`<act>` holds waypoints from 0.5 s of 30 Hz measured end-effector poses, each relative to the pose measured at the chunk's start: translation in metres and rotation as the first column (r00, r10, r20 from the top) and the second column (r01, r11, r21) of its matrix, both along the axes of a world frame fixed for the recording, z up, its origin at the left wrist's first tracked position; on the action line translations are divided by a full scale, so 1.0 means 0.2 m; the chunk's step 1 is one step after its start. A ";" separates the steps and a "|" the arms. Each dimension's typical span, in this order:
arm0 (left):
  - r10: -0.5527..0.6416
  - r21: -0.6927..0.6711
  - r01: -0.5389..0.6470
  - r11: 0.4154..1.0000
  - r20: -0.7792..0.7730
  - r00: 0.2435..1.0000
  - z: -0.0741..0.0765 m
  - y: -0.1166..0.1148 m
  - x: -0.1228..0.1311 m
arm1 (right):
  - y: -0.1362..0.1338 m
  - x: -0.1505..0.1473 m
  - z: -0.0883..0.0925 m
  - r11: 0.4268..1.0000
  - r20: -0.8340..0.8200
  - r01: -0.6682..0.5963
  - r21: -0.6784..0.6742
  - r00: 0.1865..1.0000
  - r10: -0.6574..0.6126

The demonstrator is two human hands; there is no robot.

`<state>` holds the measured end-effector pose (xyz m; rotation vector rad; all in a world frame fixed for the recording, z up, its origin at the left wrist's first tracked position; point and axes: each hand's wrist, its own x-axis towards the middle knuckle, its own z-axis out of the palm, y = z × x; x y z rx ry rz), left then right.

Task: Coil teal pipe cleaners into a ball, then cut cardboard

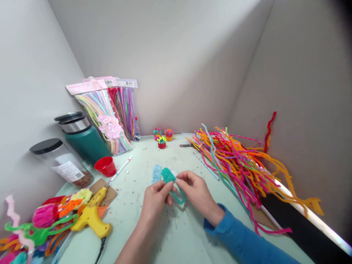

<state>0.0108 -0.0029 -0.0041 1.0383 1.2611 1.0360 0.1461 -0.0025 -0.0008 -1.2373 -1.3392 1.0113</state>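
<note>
1. left hand (156,198) and right hand (196,191) both pinch the teal pipe-cleaner coil (168,176), held just above the table (177,240), centre.
2. a loosened pinch would likely let the coil spring undone.
3. red cup (106,167): contents hidden. clear jar (59,161): brown bits at its bottom. green flask (85,141): lidded.

Two hands (156,200), three figures (162,143), two jars (62,161), one red cup (106,166).

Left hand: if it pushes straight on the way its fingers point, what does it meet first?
The teal coil, which the left hand is pinching. Beyond it, probably bare table toward the small red figure, though depth is unclear.
</note>
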 end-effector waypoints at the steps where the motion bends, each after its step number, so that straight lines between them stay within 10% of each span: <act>1: 0.000 -0.005 0.000 1.000 0.009 1.000 0.00 0.00 0.00 | 0.00 0.00 0.01 0.999 0.041 0.018 0.029 0.999 -0.019; 15: -0.028 0.024 0.031 0.999 -0.122 0.992 0.00 -0.01 0.00 | 0.01 0.01 0.00 0.994 -0.033 -0.062 -0.089 0.998 0.060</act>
